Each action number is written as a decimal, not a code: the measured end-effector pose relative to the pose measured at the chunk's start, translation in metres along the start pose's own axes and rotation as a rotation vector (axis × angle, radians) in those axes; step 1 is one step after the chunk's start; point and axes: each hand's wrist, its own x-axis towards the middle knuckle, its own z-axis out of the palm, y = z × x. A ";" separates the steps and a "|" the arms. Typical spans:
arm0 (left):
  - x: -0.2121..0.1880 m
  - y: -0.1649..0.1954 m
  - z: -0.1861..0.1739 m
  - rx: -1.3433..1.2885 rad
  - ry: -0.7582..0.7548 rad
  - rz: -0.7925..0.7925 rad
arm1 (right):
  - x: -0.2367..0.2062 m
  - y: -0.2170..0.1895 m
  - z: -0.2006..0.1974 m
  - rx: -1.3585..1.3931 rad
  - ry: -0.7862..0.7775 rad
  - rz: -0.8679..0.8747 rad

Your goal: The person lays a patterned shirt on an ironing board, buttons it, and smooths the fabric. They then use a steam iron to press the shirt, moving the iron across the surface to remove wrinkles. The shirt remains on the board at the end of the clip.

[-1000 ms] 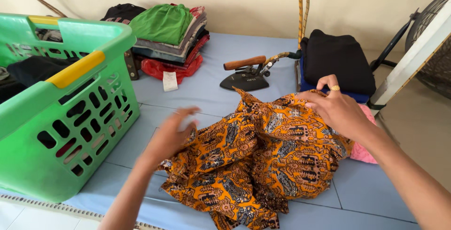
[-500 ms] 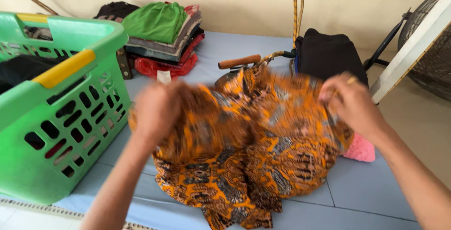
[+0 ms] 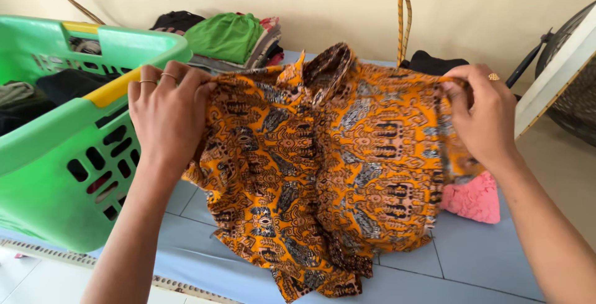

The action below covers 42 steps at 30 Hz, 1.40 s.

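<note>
Lifted now, orange patterned shirt point(image 3: 323, 167) hangs spread between left hand point(image 3: 166, 113) and right hand point(image 3: 483, 117), both pinching its shoulders.

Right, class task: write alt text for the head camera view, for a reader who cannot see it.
Two hands, left hand and right hand, hold up an orange patterned shirt by its shoulders above a light blue surface. A green laundry basket stands on the left, folded clothes behind.

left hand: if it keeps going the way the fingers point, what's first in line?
The left hand grips the orange patterned shirt, fingers pointing up and away. Past the shirt edge, the folded clothes pile looks first in line, though depth is unclear.
</note>
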 end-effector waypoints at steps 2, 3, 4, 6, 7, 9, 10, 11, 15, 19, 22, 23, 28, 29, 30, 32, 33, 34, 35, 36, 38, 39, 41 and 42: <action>-0.006 -0.010 0.004 -0.160 -0.132 -0.152 | 0.001 0.004 0.003 0.137 -0.069 0.090; -0.009 -0.016 0.007 -0.240 -0.196 -0.228 | 0.001 0.007 0.004 0.253 -0.084 0.157; -0.012 -0.022 0.011 -0.581 -0.273 -0.372 | 0.000 0.010 0.007 0.369 -0.099 0.224; -0.019 -0.035 0.020 -1.271 -0.427 -0.639 | -0.003 0.019 0.011 0.544 -0.114 0.293; -0.024 -0.039 0.026 -1.217 -0.525 -0.650 | -0.005 0.024 0.013 0.604 -0.116 0.295; -0.036 -0.043 0.035 -1.098 -0.726 -0.684 | -0.013 0.032 0.020 0.551 -0.258 0.276; -0.043 -0.043 0.039 -1.024 -0.905 -0.620 | -0.015 0.033 0.025 0.434 -0.393 0.248; -0.048 -0.042 0.043 -0.947 -1.081 -0.549 | -0.018 0.035 0.027 0.314 -0.525 0.218; -0.055 -0.042 0.041 -0.578 -1.048 -0.265 | -0.022 0.028 0.024 0.097 -0.585 0.256; -0.040 -0.044 0.025 -0.457 -0.605 -0.357 | -0.009 0.009 0.004 -0.108 -0.307 0.171; -0.013 -0.040 0.022 -1.022 -0.250 -0.529 | 0.013 -0.005 -0.006 0.263 -0.173 0.462; -0.006 -0.038 0.021 -1.226 -0.198 -0.707 | 0.021 -0.009 -0.010 0.474 -0.131 0.603; 0.032 -0.033 0.009 -1.001 0.086 -0.339 | 0.060 -0.011 -0.022 0.898 0.005 0.215; 0.037 -0.031 0.004 -0.877 0.104 -0.227 | 0.067 -0.010 -0.024 0.764 0.027 0.048; 0.041 -0.030 -0.002 -0.669 0.084 -0.162 | 0.072 -0.009 -0.026 0.624 0.049 -0.118; 0.048 -0.029 -0.016 -0.250 0.047 -0.039 | 0.078 -0.010 -0.030 0.323 0.064 -0.306; 0.051 -0.027 -0.022 -0.041 0.033 0.021 | 0.080 -0.011 -0.033 0.165 0.066 -0.335; 0.054 -0.025 -0.026 0.077 0.005 0.039 | 0.082 -0.012 -0.035 0.004 0.042 -0.227; 0.057 -0.024 -0.030 0.194 -0.021 0.061 | 0.083 -0.013 -0.036 -0.152 0.014 -0.118; 0.059 -0.022 -0.033 0.218 -0.053 0.043 | 0.085 -0.013 -0.036 -0.213 0.029 -0.145; 0.064 -0.021 -0.038 0.234 -0.033 0.054 | 0.088 -0.010 -0.033 -0.337 0.067 -0.201; 0.066 -0.021 -0.040 0.225 0.014 0.083 | 0.087 -0.008 -0.032 -0.339 0.123 -0.187; 0.068 -0.020 -0.045 0.208 0.071 0.119 | 0.083 -0.002 -0.028 -0.358 0.184 -0.169; 0.070 -0.020 -0.049 0.201 0.089 0.129 | 0.081 0.001 -0.026 -0.376 0.191 -0.167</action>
